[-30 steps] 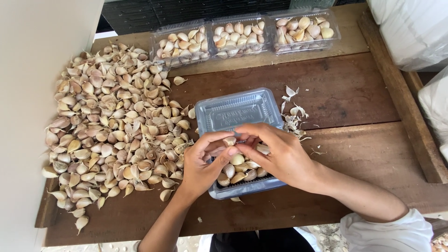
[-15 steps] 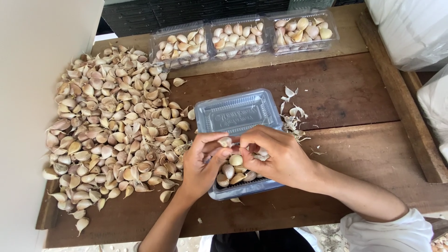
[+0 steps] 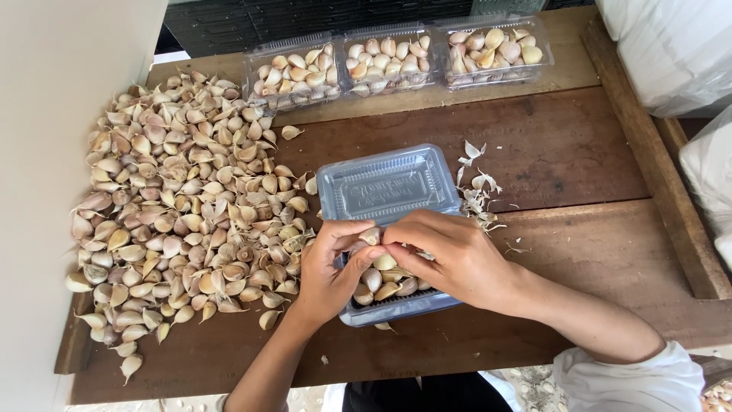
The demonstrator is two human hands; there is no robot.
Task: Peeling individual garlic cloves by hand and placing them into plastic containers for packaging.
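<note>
A clear plastic clamshell box (image 3: 387, 187) lies open on the wooden table, its lid flat toward the back and its tray holding several garlic cloves (image 3: 389, 286). Both hands hover over that tray. My left hand (image 3: 332, 267) and my right hand (image 3: 450, 255) meet at their fingertips and pinch one garlic clove (image 3: 371, 236) between them. A big loose heap of unpeeled garlic cloves (image 3: 183, 214) spreads to the left of the box.
Three clear boxes filled with cloves (image 3: 293, 75) (image 3: 389, 59) (image 3: 492, 47) stand in a row at the table's back edge. Papery garlic skins (image 3: 476, 191) lie right of the open box. A white wall (image 3: 46, 152) bounds the left; white sacks (image 3: 671, 53) sit at right.
The hands stay over the tray; the fingers have shifted slightly around the clove they pinch. Nothing else has moved.
</note>
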